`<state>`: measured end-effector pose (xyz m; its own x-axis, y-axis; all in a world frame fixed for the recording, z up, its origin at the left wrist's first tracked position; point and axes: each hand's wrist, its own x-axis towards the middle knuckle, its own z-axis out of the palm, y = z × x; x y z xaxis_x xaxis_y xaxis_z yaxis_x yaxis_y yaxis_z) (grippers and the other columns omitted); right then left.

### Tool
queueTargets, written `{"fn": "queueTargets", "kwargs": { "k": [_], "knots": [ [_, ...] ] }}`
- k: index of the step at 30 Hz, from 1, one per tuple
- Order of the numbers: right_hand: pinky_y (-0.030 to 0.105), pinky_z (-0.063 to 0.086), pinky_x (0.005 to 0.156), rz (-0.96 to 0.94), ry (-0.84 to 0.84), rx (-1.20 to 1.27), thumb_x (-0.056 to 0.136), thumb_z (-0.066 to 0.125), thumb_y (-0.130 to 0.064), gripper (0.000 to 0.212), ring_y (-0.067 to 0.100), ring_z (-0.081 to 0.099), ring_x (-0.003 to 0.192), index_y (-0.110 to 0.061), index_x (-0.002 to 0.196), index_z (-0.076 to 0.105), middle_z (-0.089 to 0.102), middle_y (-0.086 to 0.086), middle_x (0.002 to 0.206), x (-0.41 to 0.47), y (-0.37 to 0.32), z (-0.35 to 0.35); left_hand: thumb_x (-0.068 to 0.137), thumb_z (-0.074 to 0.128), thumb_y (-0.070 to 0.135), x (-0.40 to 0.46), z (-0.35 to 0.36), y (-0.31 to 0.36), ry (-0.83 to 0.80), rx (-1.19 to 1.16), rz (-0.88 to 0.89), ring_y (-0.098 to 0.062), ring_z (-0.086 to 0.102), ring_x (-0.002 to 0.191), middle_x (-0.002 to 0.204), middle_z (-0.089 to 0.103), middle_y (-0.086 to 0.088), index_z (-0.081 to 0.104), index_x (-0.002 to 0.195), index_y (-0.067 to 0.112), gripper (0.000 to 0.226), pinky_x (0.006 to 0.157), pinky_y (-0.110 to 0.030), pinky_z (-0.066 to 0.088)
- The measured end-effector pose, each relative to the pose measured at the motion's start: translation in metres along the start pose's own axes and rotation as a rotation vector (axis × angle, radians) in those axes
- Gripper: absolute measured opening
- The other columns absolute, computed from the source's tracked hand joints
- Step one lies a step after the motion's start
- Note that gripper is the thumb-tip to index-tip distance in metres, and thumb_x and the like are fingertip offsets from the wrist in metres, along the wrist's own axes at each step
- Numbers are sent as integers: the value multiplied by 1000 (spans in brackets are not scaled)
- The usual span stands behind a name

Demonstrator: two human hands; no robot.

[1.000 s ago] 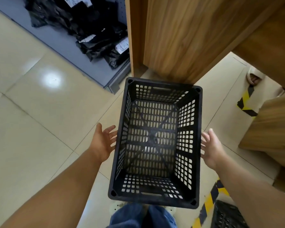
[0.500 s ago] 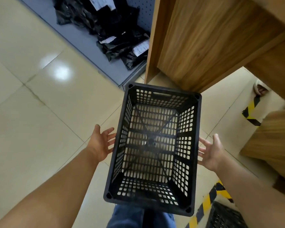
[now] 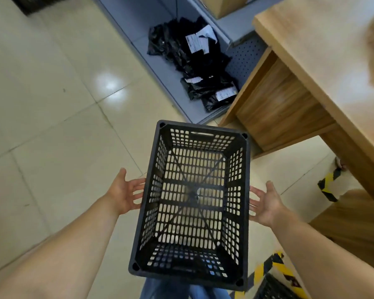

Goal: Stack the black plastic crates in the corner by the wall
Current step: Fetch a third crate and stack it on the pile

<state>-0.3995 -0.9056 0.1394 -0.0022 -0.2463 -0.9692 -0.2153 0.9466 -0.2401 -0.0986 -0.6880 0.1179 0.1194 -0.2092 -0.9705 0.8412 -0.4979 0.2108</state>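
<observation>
**Crate held between flat palms, slip risk, no stack in sight**

Desk [image 3: 311, 67], one: biggest thing here, wood, fills the upper right. Its corner and side panel sit just ahead-right of the crate. A swing to the right would likely knock the crate's far rim on it.

Floor [image 3: 52, 126], glossy tile. If the crate drops, it probably skids or bounces rather than staying put.

Shelf [image 3: 160, 67], one grey unit, low, top centre. Its front edge is near the crate's far end, another thing to bump on the way forward.

Crate [image 3: 192, 203], one in hand: black, slotted, empty, open top facing the camera, held off the floor in front of the person's legs, long axis pointing away. It is not at a wall corner yet and no corner stack shows in view. A second crate [image 3: 272, 288] is partly visible at the bottom right edge, on the floor by the tape. So two crates counted, one only a sliver.

Hands, two. Left hand [image 3: 125, 190] is spread, fingers straight, reaching the left wall. Right hand [image 3: 266, 203] is the same on the right wall. Neither curls round a rim or handle. Fingertips go behind the crate's sides, so firm contact is hard to confirm. Main risk: only side pressure holds it, so any easing or tilt could let it slide out.

Bags [image 3: 194, 65]: a pile of black labelled ones on the shelf, too tangled to count.

Tape [image 3: 328, 186]: two yellow-black strips on the floor, one far right, one bottom right. Trip hazard seems slight.
</observation>
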Motion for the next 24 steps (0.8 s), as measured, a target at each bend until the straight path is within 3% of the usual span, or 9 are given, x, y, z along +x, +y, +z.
{"fn": "queueTargets", "kwargs": {
  "k": [6,11,20,24],
  "knots": [
    [53,38,96,-43,-2,-143,88,20,-69,69,31,49,117,-19,120,56,53,14,127,-90,-3,46,86,11,71,-86,-47,-2,12,-107,19,-24,53,103,111,61,-8,59,119,10,84,88,-47,40],
    [50,39,89,-92,-19,-271,91,22,-65,64,31,50,114,-19,122,55,55,16,124,-155,0,81,86,10,72,-157,-84,-14,-2,-198,40,-27,48,116,123,56,-11,55,126,9,88,92,-50,39],
    [49,37,89,-134,-123,-518,87,20,-71,71,29,47,113,-22,129,51,51,15,125,-237,10,147,87,11,72,-248,-149,-58,68,-410,115,-27,53,101,115,59,-14,55,121,7,86,91,-56,37],
    [48,37,87,-172,-170,-658,87,18,-71,73,29,47,113,-23,131,50,48,14,133,-259,20,175,88,11,71,-274,-167,-83,128,-504,144,-27,52,104,117,59,-13,55,121,8,84,93,-56,34]
  ]
}}
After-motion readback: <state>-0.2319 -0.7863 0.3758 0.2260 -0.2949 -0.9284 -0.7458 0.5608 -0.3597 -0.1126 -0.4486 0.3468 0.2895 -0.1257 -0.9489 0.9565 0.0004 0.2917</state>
